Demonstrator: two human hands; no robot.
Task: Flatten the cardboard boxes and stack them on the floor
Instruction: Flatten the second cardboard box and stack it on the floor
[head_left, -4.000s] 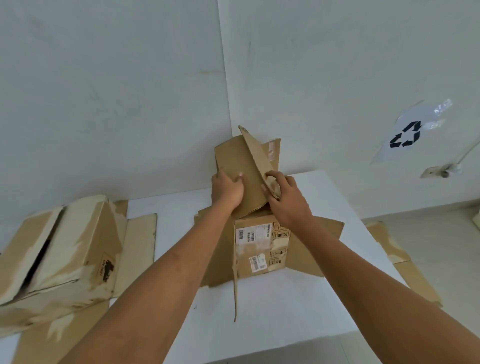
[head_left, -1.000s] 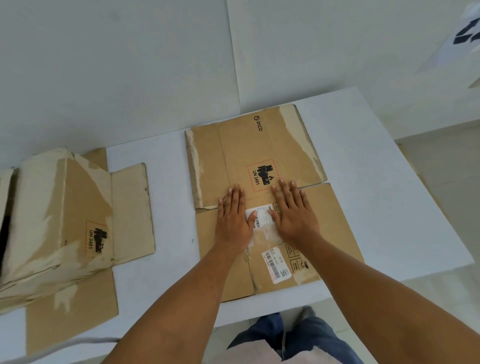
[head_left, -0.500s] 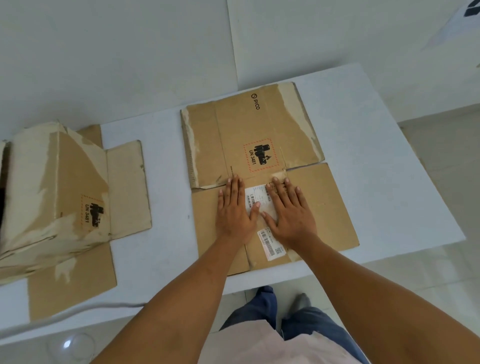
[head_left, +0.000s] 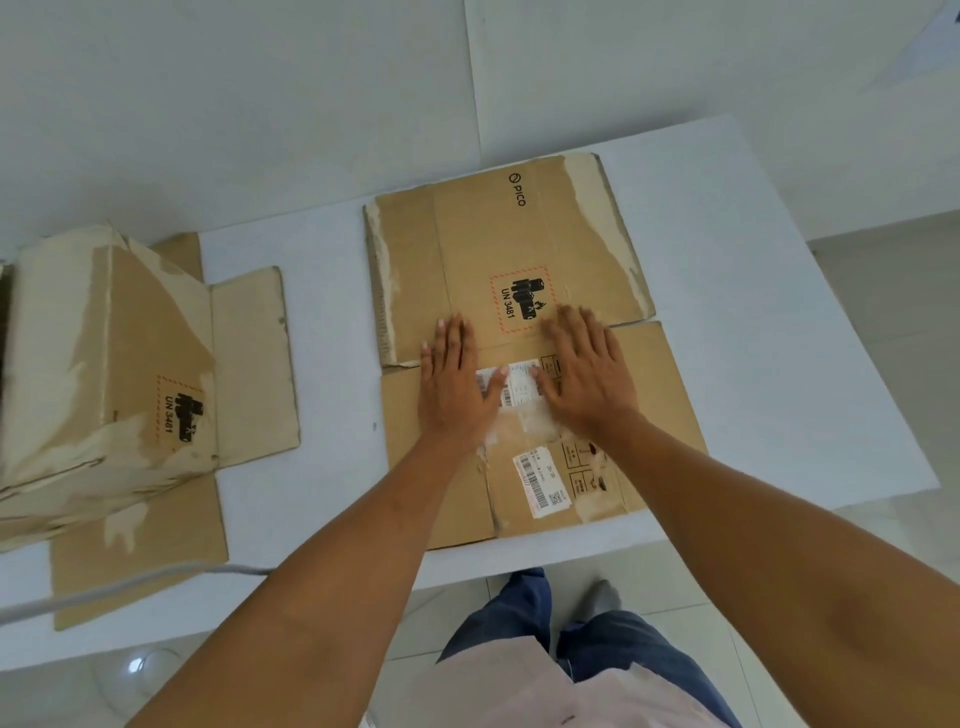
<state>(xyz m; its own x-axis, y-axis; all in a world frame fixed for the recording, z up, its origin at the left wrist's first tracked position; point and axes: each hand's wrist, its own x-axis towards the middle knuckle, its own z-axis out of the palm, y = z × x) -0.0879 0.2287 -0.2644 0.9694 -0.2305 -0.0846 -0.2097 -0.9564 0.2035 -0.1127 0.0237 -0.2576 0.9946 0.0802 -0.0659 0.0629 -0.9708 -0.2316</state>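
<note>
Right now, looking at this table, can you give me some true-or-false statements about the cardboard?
1. The left hand and the right hand lie flat on the flattened brown cardboard box. True.
2. That flattened box lies on the floor. False: it lies on the white table.
3. The worn brown cardboard box at the left is flattened too. False: it stands in box shape.
4. The flattened box bears a "UN 3481" mark. True.

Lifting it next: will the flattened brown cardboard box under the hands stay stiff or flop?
The flattened brown cardboard box probably folds along the seam between its halves. Likely light, being thin and flat. Its torn near panel may sag.
</note>
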